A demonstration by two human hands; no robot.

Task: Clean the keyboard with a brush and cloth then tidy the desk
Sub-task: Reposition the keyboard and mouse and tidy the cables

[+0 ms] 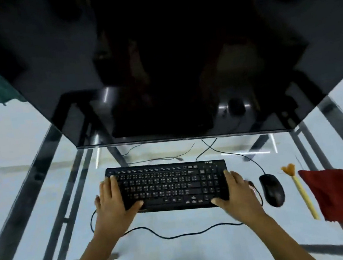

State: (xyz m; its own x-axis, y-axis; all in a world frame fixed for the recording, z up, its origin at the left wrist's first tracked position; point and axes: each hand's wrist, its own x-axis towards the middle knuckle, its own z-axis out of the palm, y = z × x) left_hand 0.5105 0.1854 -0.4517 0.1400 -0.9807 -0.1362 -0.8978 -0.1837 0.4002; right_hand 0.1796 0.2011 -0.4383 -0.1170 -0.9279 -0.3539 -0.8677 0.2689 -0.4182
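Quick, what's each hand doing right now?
Left hand: closed on the keyboard's left end.
Right hand: closed on its right end.

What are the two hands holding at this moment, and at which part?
Both grip the keyboard by its short ends: left hand at the left end, right hand at the right end.
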